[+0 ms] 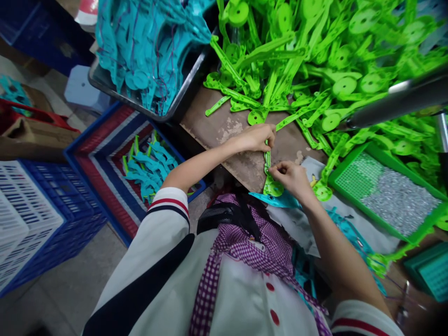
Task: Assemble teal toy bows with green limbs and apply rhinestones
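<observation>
My left hand (258, 138) pinches the upper end of a long green plastic part (274, 188) with a round disc at its lower end. The part stands lengthwise close to my body, at the bench edge. Over its lower half is my right hand (292, 178), thumb and fingers pressed together; whatever they hold is too small or hidden to tell. A turquoise plastic part (276, 200) lies just below the green disc. Right of my right hand rests another green part (322, 191) with a disc.
Many green parts (345, 86) heap across the bench (241, 109). A black tray (175, 105) of turquoise parts stands at upper left. A green basket (385, 228) holds small silvery pieces. A dark tool (385, 109) juts in from the right. A striped-lined blue crate (94, 200) sits lower left.
</observation>
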The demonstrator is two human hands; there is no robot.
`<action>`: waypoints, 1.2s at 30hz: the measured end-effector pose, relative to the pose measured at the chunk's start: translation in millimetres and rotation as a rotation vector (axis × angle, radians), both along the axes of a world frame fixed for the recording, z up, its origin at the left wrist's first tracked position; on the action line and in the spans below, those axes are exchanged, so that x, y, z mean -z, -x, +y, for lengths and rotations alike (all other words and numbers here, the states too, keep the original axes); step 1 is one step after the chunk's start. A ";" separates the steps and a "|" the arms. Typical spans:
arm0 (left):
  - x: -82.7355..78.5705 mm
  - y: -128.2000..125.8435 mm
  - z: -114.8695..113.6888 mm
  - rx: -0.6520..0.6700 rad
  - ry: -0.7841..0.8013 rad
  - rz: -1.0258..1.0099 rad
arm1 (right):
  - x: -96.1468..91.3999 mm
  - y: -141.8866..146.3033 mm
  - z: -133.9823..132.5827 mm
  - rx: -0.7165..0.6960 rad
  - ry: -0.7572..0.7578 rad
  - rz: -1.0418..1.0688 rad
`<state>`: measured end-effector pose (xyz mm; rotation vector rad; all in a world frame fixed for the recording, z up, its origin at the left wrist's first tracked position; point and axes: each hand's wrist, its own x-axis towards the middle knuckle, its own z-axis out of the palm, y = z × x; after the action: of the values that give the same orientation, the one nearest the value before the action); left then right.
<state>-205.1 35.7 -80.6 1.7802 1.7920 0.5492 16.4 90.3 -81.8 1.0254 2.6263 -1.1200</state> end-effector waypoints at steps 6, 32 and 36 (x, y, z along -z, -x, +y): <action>6.0 -0.2 0.2 0.011 -0.018 0.026 | -20.8 12.5 -2.5 -0.178 -0.224 -0.220; -2.4 -36.2 -22.7 0.115 0.094 -0.024 | -12.1 10.2 9.1 -0.043 0.147 -0.162; -8.2 -39.5 -21.5 0.110 0.107 0.030 | -18.8 4.1 8.2 0.027 0.126 -0.166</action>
<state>-165.6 14.2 -72.3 1.8091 1.6986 0.3786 12.3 98.5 -63.1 1.0805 2.3892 -1.1363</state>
